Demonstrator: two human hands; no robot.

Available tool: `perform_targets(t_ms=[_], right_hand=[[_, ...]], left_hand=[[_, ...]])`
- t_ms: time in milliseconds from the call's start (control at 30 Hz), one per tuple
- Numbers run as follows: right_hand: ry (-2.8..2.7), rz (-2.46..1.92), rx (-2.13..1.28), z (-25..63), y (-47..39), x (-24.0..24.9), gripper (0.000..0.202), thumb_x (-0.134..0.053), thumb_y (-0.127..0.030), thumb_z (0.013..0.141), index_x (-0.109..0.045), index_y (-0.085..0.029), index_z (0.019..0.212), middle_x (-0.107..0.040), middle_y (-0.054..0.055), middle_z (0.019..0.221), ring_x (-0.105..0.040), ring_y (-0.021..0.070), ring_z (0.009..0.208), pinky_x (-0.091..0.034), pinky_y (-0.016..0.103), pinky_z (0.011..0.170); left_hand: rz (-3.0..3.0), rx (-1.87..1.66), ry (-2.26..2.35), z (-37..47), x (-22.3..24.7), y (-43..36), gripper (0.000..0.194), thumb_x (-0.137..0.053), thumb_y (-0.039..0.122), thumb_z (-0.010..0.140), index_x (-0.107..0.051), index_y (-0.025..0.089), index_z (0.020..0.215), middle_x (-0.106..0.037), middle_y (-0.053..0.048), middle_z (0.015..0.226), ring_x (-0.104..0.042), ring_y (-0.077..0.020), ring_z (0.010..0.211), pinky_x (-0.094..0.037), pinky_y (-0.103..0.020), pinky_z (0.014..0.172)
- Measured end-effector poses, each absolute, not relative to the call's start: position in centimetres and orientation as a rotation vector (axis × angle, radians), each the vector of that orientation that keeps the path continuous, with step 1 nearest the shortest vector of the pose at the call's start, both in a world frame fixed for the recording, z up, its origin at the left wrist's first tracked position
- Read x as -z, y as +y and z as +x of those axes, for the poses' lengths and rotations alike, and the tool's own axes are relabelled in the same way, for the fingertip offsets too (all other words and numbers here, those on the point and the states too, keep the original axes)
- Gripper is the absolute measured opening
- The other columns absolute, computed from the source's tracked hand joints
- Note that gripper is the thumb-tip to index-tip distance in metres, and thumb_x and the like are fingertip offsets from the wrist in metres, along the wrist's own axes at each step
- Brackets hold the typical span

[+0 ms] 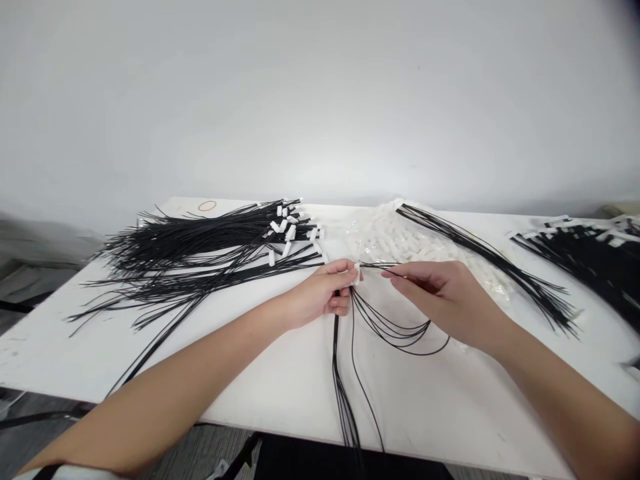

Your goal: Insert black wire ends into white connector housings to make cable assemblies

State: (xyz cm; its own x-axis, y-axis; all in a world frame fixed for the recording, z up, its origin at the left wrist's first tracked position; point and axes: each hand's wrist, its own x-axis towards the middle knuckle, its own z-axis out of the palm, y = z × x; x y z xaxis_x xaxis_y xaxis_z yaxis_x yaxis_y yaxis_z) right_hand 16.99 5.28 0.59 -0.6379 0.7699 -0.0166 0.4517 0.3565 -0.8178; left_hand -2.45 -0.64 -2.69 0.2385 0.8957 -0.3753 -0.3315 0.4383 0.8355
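Near the middle of the table, my left hand (320,293) pinches a small white connector (357,272) between thumb and fingers. Black wires (345,380) hang below that hand over the table's front edge. To its right, my right hand (445,297) is closed on thin black wires (375,265) that run across to the connector. More wires (400,337) loop down between the two hands. The ends inside my right hand's fingers are hidden.
A large pile of black wires (185,240) with white connectors lies at the left on the white table (280,393). Behind my right hand are a clear bag of white connectors (400,240) and a wire bundle (490,257). Another pile (600,260) lies far right; a rubber band (207,206) sits at the back.
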Motion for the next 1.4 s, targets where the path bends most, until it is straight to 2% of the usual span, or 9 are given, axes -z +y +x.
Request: perform_targets(t_ms=[100,233,633,1000,1400], right_hand=[[-2.334,-1.071,-0.955,16.8,5.4,-0.1,0.031,-0.047,-0.042,0.081,-0.067,-0.019,0.082,-0.052,0.000,0.057,-0.032,0.0039,0.045,-0.024,0.019,0.040],[-2.382,-1.068,-0.845,16.8,5.5,0.2,0.029,-0.046,-0.040,0.082,-0.067,-0.019,0.079,-0.050,-0.001,0.054,-0.031,0.0043,0.044,-0.025,0.019,0.041],[-2.467,-1.050,-0.688,16.9,5.6,0.6,0.034,-0.040,-0.039,0.084,-0.067,-0.019,0.077,-0.050,-0.001,0.053,-0.031,0.0043,0.043,-0.025,0.020,0.043],[-2.442,-1.023,-0.646,16.9,5.6,0.6,0.027,-0.044,-0.035,0.083,-0.067,-0.020,0.078,-0.056,-0.001,0.059,-0.037,0.0046,0.045,-0.027,0.020,0.044],[-2.496,-0.993,-0.560,16.9,5.6,0.8,0.033,-0.040,-0.035,0.085,-0.064,-0.018,0.070,-0.053,-0.001,0.055,-0.038,0.0052,0.047,-0.027,0.020,0.046]], left_hand=[[0.689,-0.943,0.981,-2.5,2.8,-0.6,0.023,-0.051,0.040,0.078,-0.046,0.018,0.078,-0.028,0.006,0.057,-0.023,-0.0007,0.041,-0.023,-0.017,0.045],[0.688,-0.946,0.974,-2.5,2.8,-0.5,0.022,-0.052,0.039,0.078,-0.046,0.018,0.078,-0.027,0.006,0.057,-0.022,-0.0006,0.041,-0.022,-0.017,0.045],[0.690,-0.936,0.961,-2.5,2.8,-0.6,0.021,-0.052,0.039,0.078,-0.046,0.019,0.080,-0.027,0.006,0.056,-0.021,-0.0007,0.041,-0.021,-0.018,0.045],[0.698,-0.931,0.940,-2.6,2.8,-0.6,0.021,-0.052,0.039,0.079,-0.047,0.018,0.080,-0.027,0.006,0.059,-0.022,-0.0004,0.042,-0.021,-0.019,0.046],[0.682,-0.927,0.918,-2.7,2.9,-0.5,0.021,-0.053,0.037,0.078,-0.047,0.017,0.079,-0.028,0.005,0.059,-0.022,-0.0004,0.041,-0.022,-0.019,0.045]])
